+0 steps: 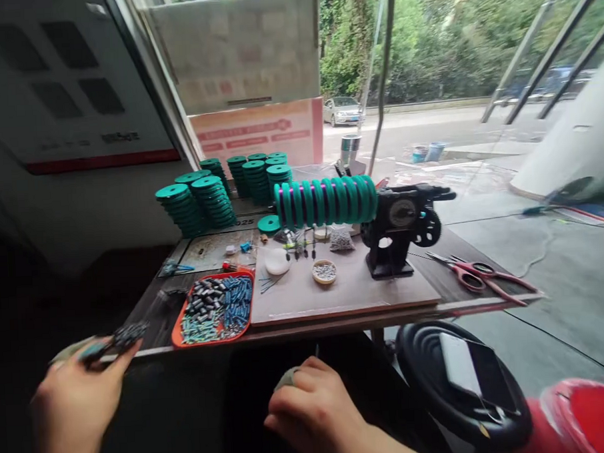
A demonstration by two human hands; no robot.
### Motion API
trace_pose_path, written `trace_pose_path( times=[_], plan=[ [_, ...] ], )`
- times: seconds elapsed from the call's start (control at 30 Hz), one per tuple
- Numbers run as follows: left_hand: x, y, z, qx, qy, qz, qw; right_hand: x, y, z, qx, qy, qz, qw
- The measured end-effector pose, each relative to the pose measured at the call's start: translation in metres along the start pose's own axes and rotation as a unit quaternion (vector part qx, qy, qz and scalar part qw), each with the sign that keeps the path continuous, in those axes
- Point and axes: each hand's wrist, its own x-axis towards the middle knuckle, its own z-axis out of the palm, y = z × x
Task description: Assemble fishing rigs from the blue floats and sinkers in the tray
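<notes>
My left hand (pixel 72 407) is at the lower left, below the table's front edge, fingers closed on a blurred bundle of small dark and teal pieces (pixel 117 339). My right hand (pixel 315 409) rests low in the middle, below the table, curled with something greenish at the thumb tip; what it is I cannot tell. An orange tray (pixel 178 329) of several small black and blue tubes sits near the left hand. A black winding machine (pixel 400 232) carries a row of teal spools (pixel 325 201) on its shaft.
Stacks of teal spools (pixel 201 201) stand at the table's back left. Red-handled scissors (pixel 471 274) lie at the right edge. A small bowl of beads (pixel 325 271) and a white cup (pixel 276 261) sit on the board. A black stool with a phone (pixel 463 373) is at lower right.
</notes>
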Motion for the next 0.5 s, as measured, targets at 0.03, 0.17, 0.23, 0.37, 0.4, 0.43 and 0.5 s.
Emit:
trace_pose_path(
  times=[0.03,0.17,0.23,0.37,0.4,0.43,0.5],
  plan=[
    [0.012,0.007,-0.004,0.072,-0.043,0.031,0.996,-0.001,0.0,-0.001,0.009,-0.001,0.004,1.0],
    [0.039,0.019,-0.006,0.118,-0.126,0.101,0.98,-0.007,-0.002,0.0,0.035,-0.028,0.001,0.999],
    [0.04,0.019,-0.005,0.1,-0.127,0.123,0.979,-0.009,-0.002,0.0,0.045,-0.035,-0.001,0.998],
    [0.021,0.024,-0.005,0.081,-0.106,0.17,0.976,-0.014,-0.001,0.0,0.071,-0.06,0.015,0.996],
    [0.014,0.029,-0.005,0.078,-0.119,0.195,0.97,-0.015,-0.001,0.0,0.075,-0.057,0.021,0.995],
    [0.007,0.034,-0.003,0.077,-0.138,0.224,0.962,-0.016,-0.001,0.001,0.078,-0.054,0.025,0.995],
    [-0.004,0.046,0.004,0.088,-0.177,0.274,0.941,-0.016,-0.002,0.0,0.074,-0.052,0.018,0.996]
  ],
)
